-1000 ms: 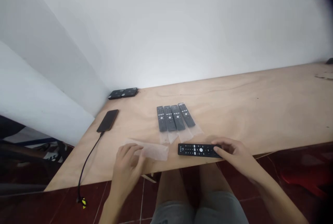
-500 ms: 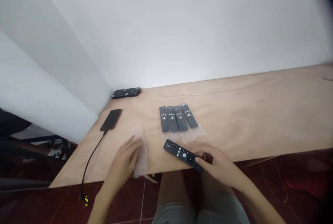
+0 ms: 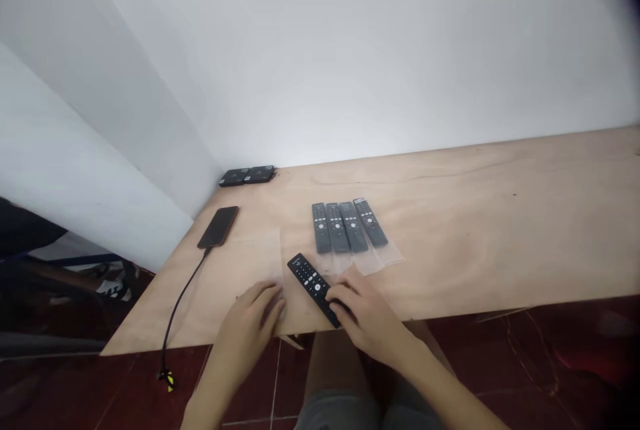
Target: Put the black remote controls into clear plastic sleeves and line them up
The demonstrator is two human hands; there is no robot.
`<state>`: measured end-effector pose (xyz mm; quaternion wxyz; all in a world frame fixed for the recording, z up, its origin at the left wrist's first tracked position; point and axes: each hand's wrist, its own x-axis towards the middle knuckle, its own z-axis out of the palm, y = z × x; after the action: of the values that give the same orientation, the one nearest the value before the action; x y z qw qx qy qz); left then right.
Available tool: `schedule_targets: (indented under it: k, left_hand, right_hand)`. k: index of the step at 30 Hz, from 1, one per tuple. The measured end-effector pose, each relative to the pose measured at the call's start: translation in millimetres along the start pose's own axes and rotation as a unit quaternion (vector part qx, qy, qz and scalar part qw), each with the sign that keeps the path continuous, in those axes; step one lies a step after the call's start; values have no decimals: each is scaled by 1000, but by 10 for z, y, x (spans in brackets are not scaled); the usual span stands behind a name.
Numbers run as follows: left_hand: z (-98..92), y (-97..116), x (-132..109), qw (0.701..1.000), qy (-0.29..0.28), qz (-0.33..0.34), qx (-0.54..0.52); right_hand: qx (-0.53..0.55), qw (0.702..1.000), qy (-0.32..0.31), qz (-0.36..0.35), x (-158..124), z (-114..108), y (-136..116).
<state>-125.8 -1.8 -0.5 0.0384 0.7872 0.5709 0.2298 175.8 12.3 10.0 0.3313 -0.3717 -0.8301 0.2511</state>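
My right hand [image 3: 367,313] grips the lower end of a black remote control [image 3: 311,281] between thumb and fingers. The remote slants over the table's front edge, its buttons facing up. Just left of it, a clear plastic sleeve [image 3: 270,250] lies flat on the wood. My left hand [image 3: 253,317] is at the sleeve's near end, fingers and thumb closed on the film; the exact pinch is partly hidden. Beyond my right hand, several remotes in plastic sleeves [image 3: 336,227] lie side by side, the sleeves' loose ends toward me.
A phone [image 3: 219,227] with a black cable [image 3: 181,307] hanging over the edge lies on the left of the wooden table [image 3: 475,243]. Two flat black boxes [image 3: 247,176] sit in the back corner by the white wall [image 3: 375,63]. A person's shoe [image 3: 117,287] shows at far left.
My right hand has brought the remote left, closer to the sleeve, and turned it steeper. My left hand has moved from lying across the sleeve to its near end, and its fingers have closed.
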Motion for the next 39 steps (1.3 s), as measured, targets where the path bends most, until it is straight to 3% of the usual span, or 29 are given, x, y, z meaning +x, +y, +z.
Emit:
schedule_targets:
  k: [2, 4, 8, 12, 16, 21, 28, 39]
  left_hand:
    - [15, -149, 55, 1000, 12, 2, 9]
    - [32, -261, 115, 999, 39, 13, 14]
    - [41, -304, 209, 996, 90, 17, 14]
    - [18, -194, 186, 997, 76, 16, -1]
    - [10, -119, 67, 998, 64, 15, -15]
    - [41, -197, -7, 996, 80, 6, -31]
    - [152, -390, 160, 994, 107, -5, -21]
    - [184, -334, 329, 994, 96, -46, -25]
  right_hand:
    - [-24, 996, -31, -77, 1, -9, -13]
    - [-42, 992, -57, -108, 3, -26, -42]
    - [-87, 991, -73, -75, 66, -3, -120]
    - [-156, 981, -94, -71, 238, 109, -141]
    - [-168, 981, -69, -67, 432, 231, -107]
    - [-169, 982, -54, -62, 521, 277, -100]
    - [-191, 981, -31, -10, 551, 365, -98]
    - [-196, 979, -19, 54, 638, 445, -61]
